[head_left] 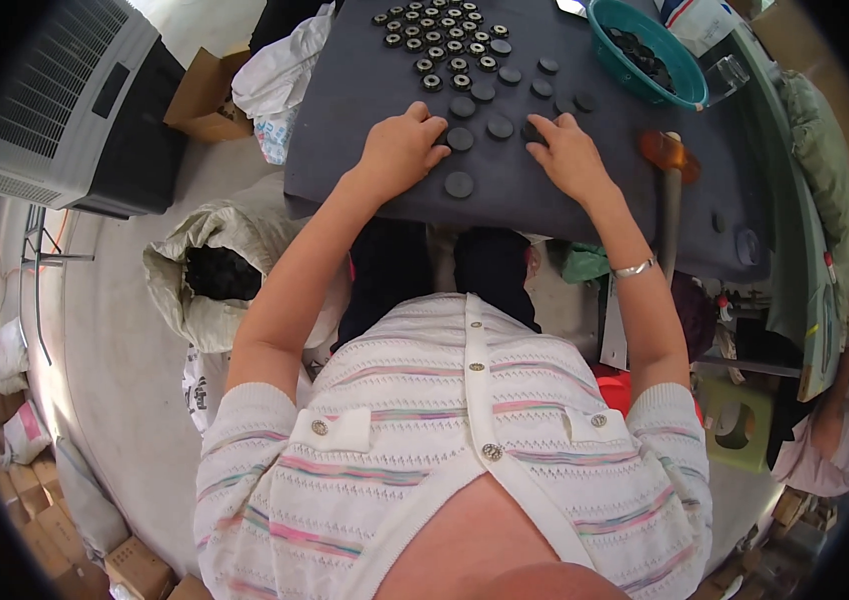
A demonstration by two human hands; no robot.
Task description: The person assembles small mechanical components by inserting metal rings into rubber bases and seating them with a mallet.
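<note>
Small workshop, by its look: dark discs (pixel 500 126) spread between left hand (pixel 400 150) and right hand (pixel 570 160) on grey surface (pixel 345 110), cluster of ring-centred parts (pixel 455 47) beyond; right of right hand, mallet (pixel 672 190), teal basin (pixel 683 65) of black pieces; left of left hand, stuffed sack (pixel 170 270), large air cooler (pixel 55 100), cardboard boxes (pixel 137 567).

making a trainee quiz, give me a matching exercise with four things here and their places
1. nearest plain dark disc
2. teal basin
3. orange-headed mallet
4. pale sack

A. on the floor, at the left
B. lying right of the right hand
C. far right of the table, holding dark pieces
D. near the table's front edge, by the left hand

Pairs: 1-D; 2-C; 3-B; 4-A
</note>
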